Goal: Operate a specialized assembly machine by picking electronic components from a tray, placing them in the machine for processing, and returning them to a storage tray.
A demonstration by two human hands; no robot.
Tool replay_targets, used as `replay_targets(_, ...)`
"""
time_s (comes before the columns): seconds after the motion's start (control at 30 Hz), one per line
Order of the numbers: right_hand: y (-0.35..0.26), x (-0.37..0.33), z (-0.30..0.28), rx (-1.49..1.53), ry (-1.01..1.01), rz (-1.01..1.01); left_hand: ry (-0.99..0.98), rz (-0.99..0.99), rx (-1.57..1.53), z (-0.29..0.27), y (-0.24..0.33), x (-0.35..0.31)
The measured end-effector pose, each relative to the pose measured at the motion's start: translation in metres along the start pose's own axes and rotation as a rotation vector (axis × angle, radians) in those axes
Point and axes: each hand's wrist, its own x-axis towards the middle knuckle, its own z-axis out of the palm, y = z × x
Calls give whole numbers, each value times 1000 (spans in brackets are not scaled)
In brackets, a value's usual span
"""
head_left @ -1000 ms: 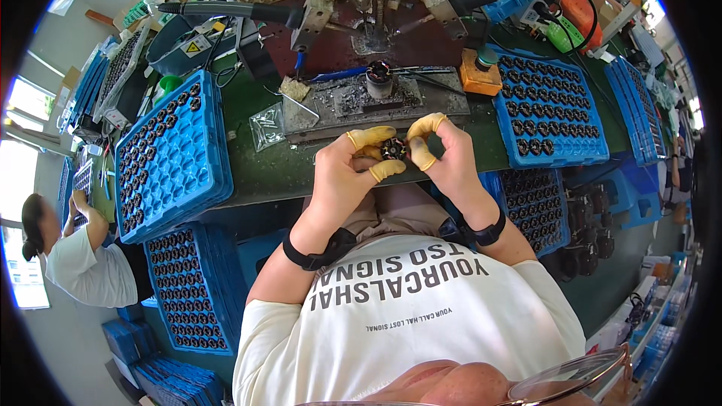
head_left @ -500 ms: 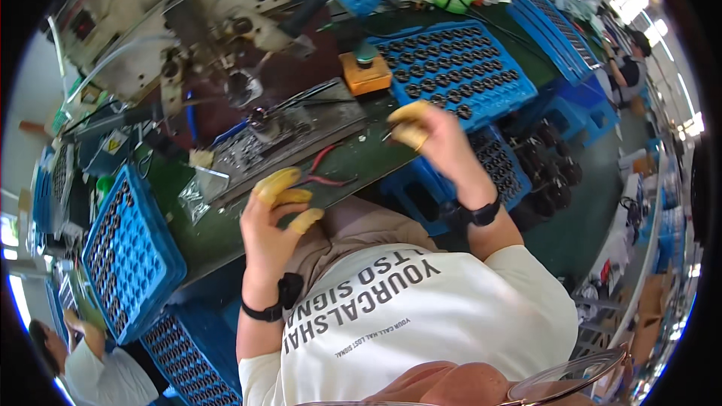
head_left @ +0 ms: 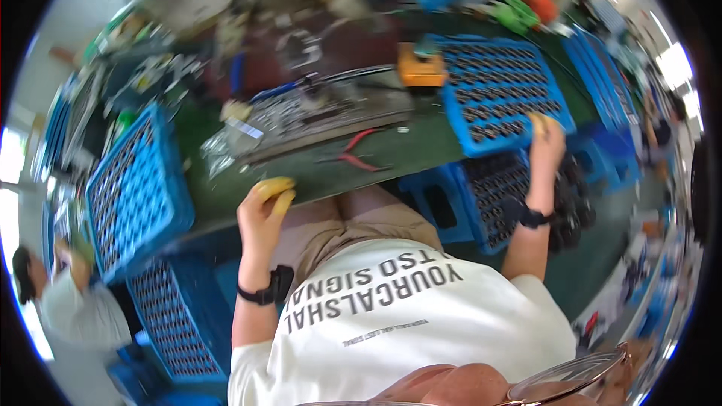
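Right hand (head_left: 549, 140): yellow-covered fingertips (head_left: 537, 122) at the near right part of a blue tray (head_left: 490, 148); blur hides whether they pinch or touch anything.
Left hand (head_left: 262, 214): fingers curled, thumb just short of them, nothing visible between; over the bench (head_left: 301, 183) edge.
Dark round parts (head_left: 496, 94): in rows in the blue tray. Handling, as judged: light fingertip grip, straight down or up, neighbours untouched, eyes on the pocket.
Pliers (head_left: 359, 162): red-handled, between the hands, well clear of both.
Orange box (head_left: 421, 73): beside the tray.
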Motion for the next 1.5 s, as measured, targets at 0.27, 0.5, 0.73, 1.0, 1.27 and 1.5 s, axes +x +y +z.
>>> replay_targets(0.27, -181, -50, 39, 398, -84, -553, 2, 15, -209, 6, 3, 10)
replay_targets(0.5, -222, -17, 91, 197, -161, -629, 188, 495, 256, 31, 71, 80)
replay_targets(0.73, -222, -14, 106, 54, -165, -596, 90, 505, 376, 43, 81, 119)
replay_targets(1.0, -212, -13, 84, 421, -322, -317, 202, 617, 268, 17, 77, 95)
replay_targets(1.27, -247, -21, 59, 755, -490, -113, 444, 470, 323, -16, -3, 21)
replay_targets(1.5, -266, -20, 63, 844, -458, -116, 411, 414, 293, -22, -11, 18)
